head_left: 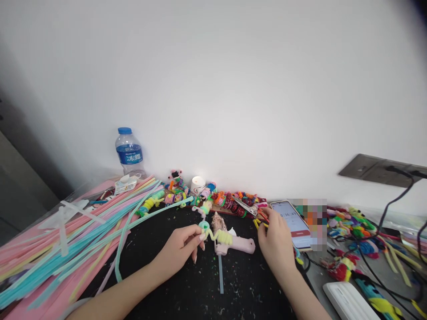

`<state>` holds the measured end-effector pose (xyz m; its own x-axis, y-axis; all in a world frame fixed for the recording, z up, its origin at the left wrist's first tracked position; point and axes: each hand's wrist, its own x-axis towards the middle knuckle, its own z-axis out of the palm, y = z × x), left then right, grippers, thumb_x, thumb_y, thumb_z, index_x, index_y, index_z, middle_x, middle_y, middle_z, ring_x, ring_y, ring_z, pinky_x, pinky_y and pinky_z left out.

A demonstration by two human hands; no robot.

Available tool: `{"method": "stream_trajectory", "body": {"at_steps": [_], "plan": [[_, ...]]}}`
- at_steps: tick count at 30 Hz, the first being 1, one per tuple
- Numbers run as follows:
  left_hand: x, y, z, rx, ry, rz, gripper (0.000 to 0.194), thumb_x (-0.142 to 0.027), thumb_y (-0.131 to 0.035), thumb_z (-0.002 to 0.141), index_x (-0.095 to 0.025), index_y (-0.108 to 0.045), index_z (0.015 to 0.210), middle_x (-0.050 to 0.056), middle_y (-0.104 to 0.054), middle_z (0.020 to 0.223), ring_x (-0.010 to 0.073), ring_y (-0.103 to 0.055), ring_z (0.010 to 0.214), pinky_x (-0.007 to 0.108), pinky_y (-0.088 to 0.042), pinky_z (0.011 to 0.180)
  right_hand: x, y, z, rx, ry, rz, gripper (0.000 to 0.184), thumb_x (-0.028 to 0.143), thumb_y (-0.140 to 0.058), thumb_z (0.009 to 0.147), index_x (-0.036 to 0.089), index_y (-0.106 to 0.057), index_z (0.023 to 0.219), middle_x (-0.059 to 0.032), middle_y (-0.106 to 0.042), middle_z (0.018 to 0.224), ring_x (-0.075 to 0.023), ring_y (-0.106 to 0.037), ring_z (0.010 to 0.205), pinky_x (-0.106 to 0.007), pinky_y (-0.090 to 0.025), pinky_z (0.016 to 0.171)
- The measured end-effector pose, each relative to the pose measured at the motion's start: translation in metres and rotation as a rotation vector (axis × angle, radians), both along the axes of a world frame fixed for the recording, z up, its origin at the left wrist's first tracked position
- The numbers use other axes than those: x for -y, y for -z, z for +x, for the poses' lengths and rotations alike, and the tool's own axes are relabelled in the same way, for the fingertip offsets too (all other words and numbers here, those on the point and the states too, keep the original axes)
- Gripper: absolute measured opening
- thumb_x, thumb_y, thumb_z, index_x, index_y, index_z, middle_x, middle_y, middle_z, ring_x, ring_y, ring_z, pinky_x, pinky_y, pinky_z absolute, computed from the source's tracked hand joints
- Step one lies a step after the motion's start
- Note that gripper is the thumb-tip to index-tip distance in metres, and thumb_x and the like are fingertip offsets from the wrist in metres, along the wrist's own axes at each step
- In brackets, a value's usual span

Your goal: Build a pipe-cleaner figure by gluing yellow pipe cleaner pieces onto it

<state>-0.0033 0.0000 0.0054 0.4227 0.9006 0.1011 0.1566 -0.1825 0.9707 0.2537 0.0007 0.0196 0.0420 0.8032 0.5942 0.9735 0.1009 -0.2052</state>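
Looking over this table (187, 284), it's a black top, pretty speckled with little scraps. Biggest thing on it is the heap of long pastel pipe cleaners (63, 244), pink, blue and green, fanned across the whole left side. Over on the far left by the wall there's a water bottle (129, 153) with a blue cap. Along the far edge runs a row of finished pipe-cleaner figures (230, 200) in loud colours, with more of them piled on the right among black cables (393, 209).

Middle of the table, a pink glue gun (235, 243) lies on its side between the two hands. A phone (293, 224) sits just right of it, screen lit.

The left hand (178, 251) is pinched shut on a small curled piece (213, 233), mint at the loop and yellow at the coil, held just above the glue gun, close to its nozzle end. The right hand (275, 240) is reaching to the far side, fingers curled around the yellow handles of a pair of scissors (250, 209) lying near the figures; looks like a grip, blades pointing left.
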Motion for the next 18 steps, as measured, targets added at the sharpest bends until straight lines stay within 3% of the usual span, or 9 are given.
{"method": "stream_trajectory", "body": {"at_steps": [3, 7, 13, 18], "plan": [[0.000, 0.001, 0.000, 0.019, 0.003, -0.014, 0.027, -0.035, -0.038, 0.089, -0.017, -0.048, 0.072, -0.002, -0.055, 0.067, 0.0085, -0.049, 0.044, 0.021, -0.040, 0.052, -0.007, 0.006, 0.019, 0.141, 0.198, -0.175, 0.036, 0.010, -0.042, 0.074, 0.018, -0.048, 0.109, -0.0114, -0.060, 0.102, -0.0275, -0.054, 0.092, -0.038, -0.040, 0.071], [0.000, 0.002, 0.000, 0.047, 0.016, -0.028, 0.027, -0.034, -0.035, 0.091, -0.017, -0.046, 0.073, -0.003, -0.055, 0.066, 0.0083, -0.049, 0.044, 0.021, -0.039, 0.051, -0.009, 0.018, 0.028, 0.188, 0.242, -0.267, 0.037, 0.010, -0.042, 0.074, 0.018, -0.049, 0.108, -0.0111, -0.062, 0.104, -0.0267, -0.057, 0.094, -0.036, -0.038, 0.068], [0.001, 0.001, 0.000, 0.070, 0.003, -0.025, 0.027, -0.034, -0.035, 0.091, -0.017, -0.045, 0.073, -0.003, -0.054, 0.065, 0.0083, -0.049, 0.044, 0.021, -0.039, 0.051, -0.011, 0.016, 0.032, 0.225, 0.242, -0.204, 0.032, 0.007, -0.038, 0.080, 0.014, -0.050, 0.109, -0.0125, -0.059, 0.107, -0.0255, -0.055, 0.097, -0.040, -0.034, 0.081], [-0.003, 0.002, -0.001, 0.111, -0.139, -0.011, 0.025, -0.035, -0.036, 0.091, -0.017, -0.047, 0.077, -0.003, -0.054, 0.064, 0.0105, -0.052, 0.050, 0.023, -0.041, 0.056, -0.012, 0.012, 0.035, 0.268, 0.219, 0.004, 0.030, 0.008, -0.036, 0.082, 0.013, -0.051, 0.107, -0.0109, -0.059, 0.097, -0.0247, -0.054, 0.093, -0.037, -0.032, 0.086]]}}
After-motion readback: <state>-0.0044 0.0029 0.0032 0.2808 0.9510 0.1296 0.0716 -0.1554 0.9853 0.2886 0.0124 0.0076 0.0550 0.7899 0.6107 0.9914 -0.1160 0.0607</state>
